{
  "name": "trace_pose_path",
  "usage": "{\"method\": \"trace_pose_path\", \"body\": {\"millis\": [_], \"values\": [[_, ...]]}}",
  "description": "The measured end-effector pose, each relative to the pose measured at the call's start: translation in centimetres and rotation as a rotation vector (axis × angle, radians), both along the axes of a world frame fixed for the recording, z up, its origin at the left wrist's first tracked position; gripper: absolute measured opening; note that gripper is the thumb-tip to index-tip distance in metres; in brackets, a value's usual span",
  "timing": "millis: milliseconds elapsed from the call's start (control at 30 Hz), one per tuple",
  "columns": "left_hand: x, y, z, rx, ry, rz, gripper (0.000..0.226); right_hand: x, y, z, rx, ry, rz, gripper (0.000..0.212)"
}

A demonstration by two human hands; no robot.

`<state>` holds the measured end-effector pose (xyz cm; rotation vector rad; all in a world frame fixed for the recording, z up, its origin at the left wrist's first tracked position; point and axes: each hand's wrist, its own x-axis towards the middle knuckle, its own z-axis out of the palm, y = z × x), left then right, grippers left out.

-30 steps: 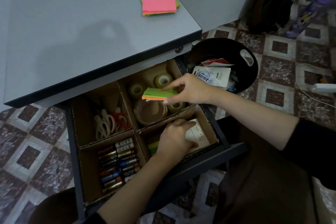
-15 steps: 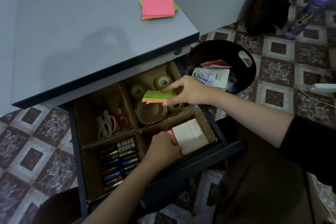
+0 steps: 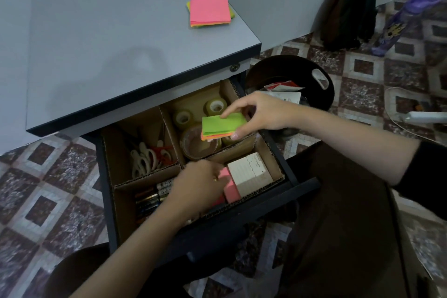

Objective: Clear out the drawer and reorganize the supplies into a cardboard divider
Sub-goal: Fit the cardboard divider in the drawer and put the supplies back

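Note:
The open drawer [image 3: 244, 220] holds a four-part cardboard divider [image 3: 170, 126]. My right hand [image 3: 260, 113] pinches a green-topped sticky note pad [image 3: 223, 126] above the tape rolls [image 3: 200, 143] in the back right compartment. In the front right compartment my left hand [image 3: 198, 187] grips a pink sticky note pad [image 3: 231, 187] that stands on edge beside a cream notepad [image 3: 251, 174]. Scissors [image 3: 147, 159] lie in the back left compartment. Batteries [image 3: 151, 199] fill the front left one, partly hidden by my left arm.
Another pink-topped sticky note stack [image 3: 209, 12] lies on the grey desk [image 3: 108, 38]. A black bin [image 3: 290, 75] with paper waste stands right of the drawer. A dark bag [image 3: 348, 7] and a purple umbrella [image 3: 406, 22] lean at the back right.
My left hand has slid left off the cream notepad and taken hold of the pink pad, tipping it on edge. My right hand has kept the green pad over the tape rolls.

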<state>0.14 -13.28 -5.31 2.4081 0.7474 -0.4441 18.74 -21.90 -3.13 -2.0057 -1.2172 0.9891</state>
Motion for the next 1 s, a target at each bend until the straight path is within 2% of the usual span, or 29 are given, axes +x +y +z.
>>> {"method": "trace_pose_path", "body": {"millis": [133,200,333,400,467,600,633,733,767,1000], "values": [[-2.0,3.3,0.4,0.216,-0.357,0.212,0.024,0.1,-2.3,1.8,-0.167,-0.002,0.14,0.044],[-2.3,5.1,-1.0,0.351,-0.488,0.195,0.034,-0.7,-2.8,1.7,-0.275,-0.038,0.244,0.046],[-1.7,6.4,-3.9,0.434,-0.257,0.037,0.068,-2.7,-2.3,-0.3,-0.383,-0.451,0.41,0.062],[-1.2,6.6,-4.9,0.433,-0.228,0.035,0.08,-3.3,-1.9,-1.1,-0.438,-0.647,0.533,0.07],[-0.9,6.4,-5.3,0.43,-0.214,0.072,0.085,-3.6,-1.7,-1.4,-0.478,-0.756,0.651,0.063],[-0.8,6.1,-5.8,0.463,-0.216,0.095,0.083,-4.8,-1.4,-2.0,-0.392,-0.805,0.651,0.033],[-0.8,6.1,-5.7,0.462,-0.216,0.092,0.082,-5.1,-1.2,-2.2,-0.358,-0.81,0.649,0.035],[-0.8,6.1,-5.6,0.451,-0.208,0.087,0.081,-6.4,-0.9,-2.7,-0.352,-0.773,0.681,0.06],[-0.8,6.0,-5.6,0.448,-0.206,0.088,0.081,-6.8,-0.8,-3.0,-0.351,-0.78,0.699,0.061],[-0.8,5.9,-5.5,0.431,-0.213,0.094,0.081,-7.4,-0.1,-4.1,-0.371,-0.729,0.679,0.043]]}}
